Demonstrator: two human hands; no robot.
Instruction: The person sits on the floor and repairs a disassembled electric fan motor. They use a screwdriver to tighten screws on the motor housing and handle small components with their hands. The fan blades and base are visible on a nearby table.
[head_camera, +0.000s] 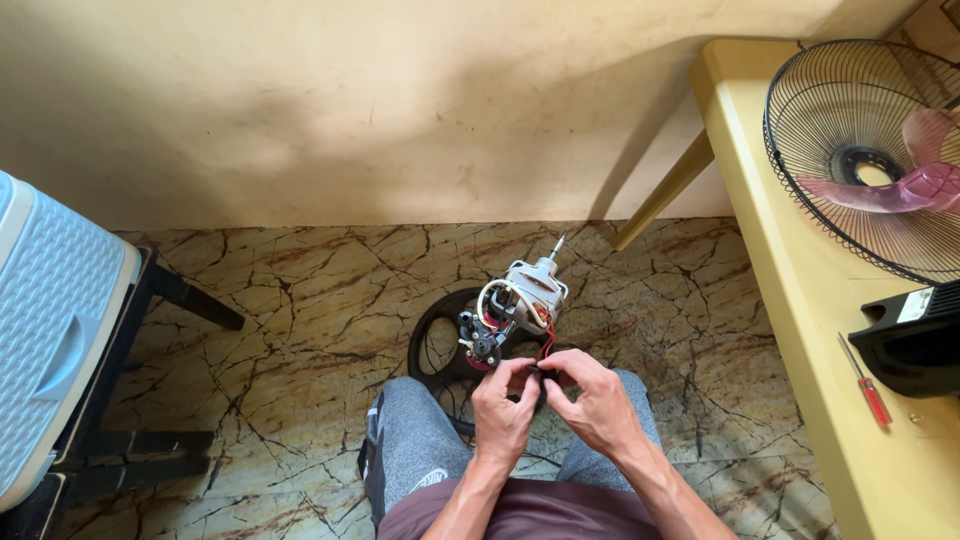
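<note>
**Fan motor held over a marbled floor**

A veined marble floor (300, 300) and a plain cream wall (350, 100) fill the space ahead of the hands. A fan motor (520, 305) with a bare shaft pointing away is held just beyond the fingertips, above the knees in grey trousers (420, 450). Red wires (547, 340) run from the motor back into the hands. The left hand (503, 412) is curled shut, its thumb and fingers pinched on a small dark part at the wire ends; the right hand (597, 400) is closed on the same part from the other side, the two hands touching. What exactly is pinched is too small to tell.

The step in hand is judged to be work on the motor's wiring, and the next move would call for a fine, steady pinch, with the motor kept from swinging on its leads.

Under the motor, on the floor, a black round fan part (440, 350) is seen. To the right of the hands, a yellow table (800, 300) carries a wire fan guard (850, 130) with a pink blade (900, 185), a black housing (915, 345) and a red-handled screwdriver (868, 385). Far to the left, a pale blue woven bin (50, 320) rests on a black stand (150, 300).
</note>
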